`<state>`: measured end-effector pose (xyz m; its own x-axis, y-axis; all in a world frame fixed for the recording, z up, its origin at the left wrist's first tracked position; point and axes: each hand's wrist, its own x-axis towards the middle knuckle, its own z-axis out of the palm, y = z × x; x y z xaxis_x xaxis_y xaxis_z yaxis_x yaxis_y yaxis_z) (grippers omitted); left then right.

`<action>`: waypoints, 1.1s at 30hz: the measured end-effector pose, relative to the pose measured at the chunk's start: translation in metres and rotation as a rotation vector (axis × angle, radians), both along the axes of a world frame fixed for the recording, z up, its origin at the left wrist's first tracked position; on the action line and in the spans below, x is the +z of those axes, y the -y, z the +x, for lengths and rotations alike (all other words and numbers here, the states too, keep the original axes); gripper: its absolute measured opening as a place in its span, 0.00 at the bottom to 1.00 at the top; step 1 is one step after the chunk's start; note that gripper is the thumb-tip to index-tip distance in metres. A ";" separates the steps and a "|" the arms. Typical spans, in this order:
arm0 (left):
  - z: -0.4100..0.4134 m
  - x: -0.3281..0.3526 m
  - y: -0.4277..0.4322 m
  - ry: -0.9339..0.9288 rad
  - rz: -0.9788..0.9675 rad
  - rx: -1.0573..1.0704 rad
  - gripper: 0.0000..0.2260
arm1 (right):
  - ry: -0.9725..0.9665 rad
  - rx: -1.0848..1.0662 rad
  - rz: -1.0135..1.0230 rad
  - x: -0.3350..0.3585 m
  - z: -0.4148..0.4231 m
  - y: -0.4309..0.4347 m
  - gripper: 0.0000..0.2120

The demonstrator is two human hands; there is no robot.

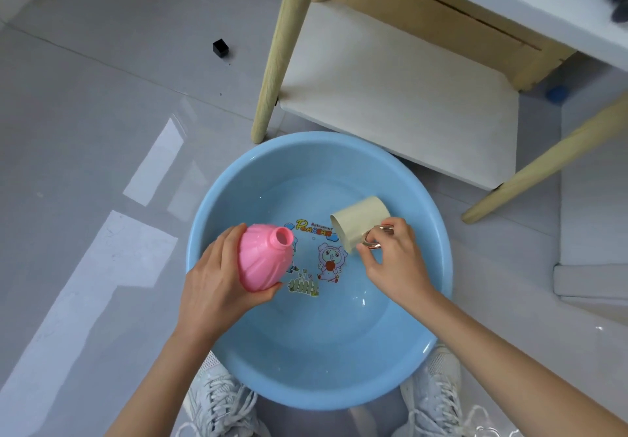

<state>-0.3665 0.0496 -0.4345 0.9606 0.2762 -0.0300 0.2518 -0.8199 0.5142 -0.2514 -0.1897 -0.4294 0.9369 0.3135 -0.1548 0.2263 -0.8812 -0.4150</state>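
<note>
Pink bottle (260,256), uncapped: my left hand (217,280) grips it over the blue basin (204,233). Beige mug (360,222): right hand (397,260) pinches its handle (tilted, mouth leftward). Step: washing, I judge; next, steady dip of mug

A single wide-angle view from the person's head looks almost straight down — close over a blue basin (319,368) on the grey floor (85,131), shoes (217,399) at the bottom edge, a wooden table's legs (278,52) leaning in at the top.
</note>
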 end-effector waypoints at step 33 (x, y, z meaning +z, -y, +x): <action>0.001 0.003 -0.001 0.027 0.023 -0.018 0.44 | -0.534 -0.471 0.669 0.067 0.016 0.018 0.15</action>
<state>-0.3655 0.0510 -0.4316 0.9658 0.2593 0.0025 0.2231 -0.8357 0.5019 -0.2353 -0.2080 -0.3622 0.8472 0.1024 -0.5213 -0.4514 -0.3787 -0.8080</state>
